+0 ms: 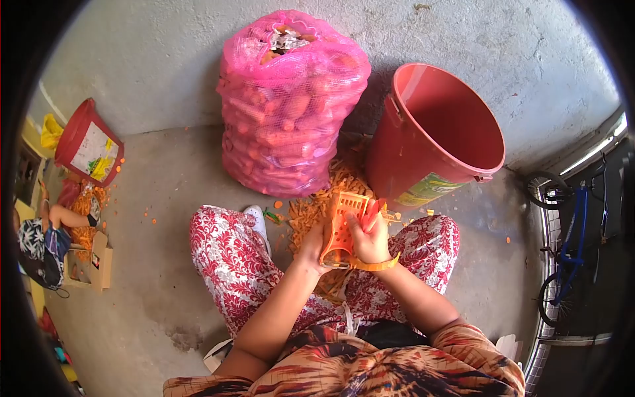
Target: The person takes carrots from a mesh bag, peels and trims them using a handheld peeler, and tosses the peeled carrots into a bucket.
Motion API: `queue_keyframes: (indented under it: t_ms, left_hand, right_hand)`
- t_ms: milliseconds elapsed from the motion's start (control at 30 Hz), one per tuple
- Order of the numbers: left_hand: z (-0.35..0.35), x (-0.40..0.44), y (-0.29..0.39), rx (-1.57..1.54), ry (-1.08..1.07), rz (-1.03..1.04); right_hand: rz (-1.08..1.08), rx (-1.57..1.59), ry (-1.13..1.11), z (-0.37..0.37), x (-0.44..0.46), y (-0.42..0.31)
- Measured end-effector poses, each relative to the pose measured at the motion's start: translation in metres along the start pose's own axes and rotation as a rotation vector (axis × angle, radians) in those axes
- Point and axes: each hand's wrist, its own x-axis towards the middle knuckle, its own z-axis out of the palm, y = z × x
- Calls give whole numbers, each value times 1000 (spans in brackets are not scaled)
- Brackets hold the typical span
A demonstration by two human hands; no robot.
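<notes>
Between my knees, my left hand (pixel 313 247) is wrapped round the left edge of an orange plastic grater (pixel 342 228) with slots and holes. My right hand (pixel 370 241) is closed at the grater's right side, with the thumb over a red-orange piece (pixel 372 215) that looks like a carrot. A yellow-orange strip (pixel 378 264) lies across my right wrist. Below the grater, orange peelings (pixel 303 221) are heaped on the floor, partly hidden by my hands. Beyond them stands a pink mesh sack (pixel 284 119) full of carrots.
A large red bin (pixel 433 132) stands beside the sack against the grey wall. At the far left another person (pixel 43 238) sits near a red bucket (pixel 92 145) and a cardboard box (pixel 99 261). A blue bicycle (pixel 570 245) is at the right.
</notes>
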Motion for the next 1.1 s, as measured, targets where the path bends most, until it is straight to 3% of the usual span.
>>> queue_keyframes:
  t_ms: [133,200,233,300,400,533,567,667,700,800,1000,1100]
  left_hand:
    - [-10,-1,-7,140,33,-29]
    - [-22,-7,-7,154,-75,-157]
    - [-8,-12,-12,255,47,-124]
    - [-11,-12,-15,213,52,-119]
    - [-20,-8,-7,186,101,-87]
    - [-21,-4,1,39,50,-43]
    - [-37,5,2,-119,-197,-88]
    - [-47,13,3,-51,-149,27]
    - [-43,11,5,-201,-205,-38]
    - [9,-5,4,-180,108,45]
    - [11,-10,0,-11,195,53]
    - [-6,-4,-4,-34,51,47]
  right_hand:
    - [-262,-370,62,-6,2,-4]
    - [-228,-265,245,-15,28,6]
    - [-276,-248,312,-25,43,13]
    - [-291,-280,462,-45,62,33]
    - [-328,-116,531,-54,73,7]
    - [-111,128,357,-46,54,-3]
    - [-18,147,293,-42,44,4]
    - [13,203,143,-15,15,-7]
    - [5,180,116,-9,9,-3]
    - [43,133,62,-1,0,6]
    - [15,76,79,4,0,19]
    - [-26,-87,87,1,0,22]
